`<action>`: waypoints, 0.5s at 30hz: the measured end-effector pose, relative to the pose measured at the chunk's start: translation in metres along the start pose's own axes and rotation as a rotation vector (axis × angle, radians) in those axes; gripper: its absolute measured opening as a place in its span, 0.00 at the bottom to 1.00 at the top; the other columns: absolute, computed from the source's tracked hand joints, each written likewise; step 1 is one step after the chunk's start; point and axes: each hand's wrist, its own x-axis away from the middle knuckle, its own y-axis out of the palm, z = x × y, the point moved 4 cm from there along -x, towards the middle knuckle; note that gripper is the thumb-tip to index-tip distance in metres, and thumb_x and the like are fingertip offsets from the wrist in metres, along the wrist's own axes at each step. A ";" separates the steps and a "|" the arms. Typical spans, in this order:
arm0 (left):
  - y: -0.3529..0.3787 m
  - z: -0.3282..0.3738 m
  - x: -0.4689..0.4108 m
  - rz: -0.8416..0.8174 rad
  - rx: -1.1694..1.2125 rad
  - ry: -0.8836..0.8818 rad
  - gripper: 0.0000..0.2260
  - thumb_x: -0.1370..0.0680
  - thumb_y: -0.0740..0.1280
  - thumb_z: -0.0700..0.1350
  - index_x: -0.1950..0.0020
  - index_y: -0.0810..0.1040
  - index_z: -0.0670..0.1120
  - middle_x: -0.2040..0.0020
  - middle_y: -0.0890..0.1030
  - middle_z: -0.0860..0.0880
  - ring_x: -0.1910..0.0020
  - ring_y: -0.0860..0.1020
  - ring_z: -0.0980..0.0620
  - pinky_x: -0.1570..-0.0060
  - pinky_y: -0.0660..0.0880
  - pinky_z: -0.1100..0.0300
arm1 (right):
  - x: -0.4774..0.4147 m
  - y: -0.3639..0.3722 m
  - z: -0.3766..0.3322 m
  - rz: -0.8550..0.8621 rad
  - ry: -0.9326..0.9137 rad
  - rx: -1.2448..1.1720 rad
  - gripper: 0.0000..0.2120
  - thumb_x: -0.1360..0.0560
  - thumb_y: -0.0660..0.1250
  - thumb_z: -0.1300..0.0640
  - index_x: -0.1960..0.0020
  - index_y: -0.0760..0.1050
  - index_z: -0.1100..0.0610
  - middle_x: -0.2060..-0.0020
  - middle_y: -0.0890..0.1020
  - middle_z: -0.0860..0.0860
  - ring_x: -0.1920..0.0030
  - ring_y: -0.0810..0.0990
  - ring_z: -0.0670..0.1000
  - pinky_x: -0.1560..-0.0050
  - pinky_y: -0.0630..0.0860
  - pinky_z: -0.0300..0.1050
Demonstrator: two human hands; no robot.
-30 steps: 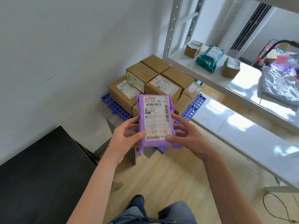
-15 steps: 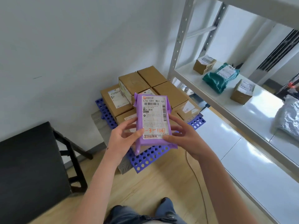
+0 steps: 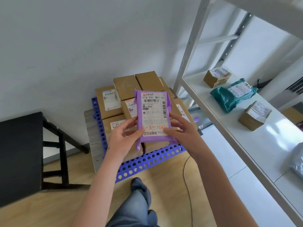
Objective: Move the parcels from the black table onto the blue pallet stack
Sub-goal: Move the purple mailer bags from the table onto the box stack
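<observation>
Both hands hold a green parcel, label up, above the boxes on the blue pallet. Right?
No. The head view shows a purple parcel, not green; left hand and right hand hold it label up above the boxes on the blue pallet.

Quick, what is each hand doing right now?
The left hand grips the purple parcel by its left side, thumb on top.
The right hand grips the same parcel by its right side.

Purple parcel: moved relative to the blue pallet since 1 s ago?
Yes. The purple parcel has come forward over the blue pallet: it now hangs above the cardboard boxes, and the pallet's near edge shows below it.
</observation>
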 end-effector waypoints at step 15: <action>0.010 0.029 -0.129 0.133 -0.082 0.044 0.21 0.26 0.72 0.42 0.34 0.74 0.49 0.46 0.81 0.54 0.53 0.81 0.59 0.61 0.80 0.63 | -0.147 -0.009 -0.044 -0.002 -0.106 0.223 0.22 0.24 0.70 0.54 0.31 0.70 0.47 0.51 0.82 0.46 0.55 0.83 0.44 0.65 0.80 0.38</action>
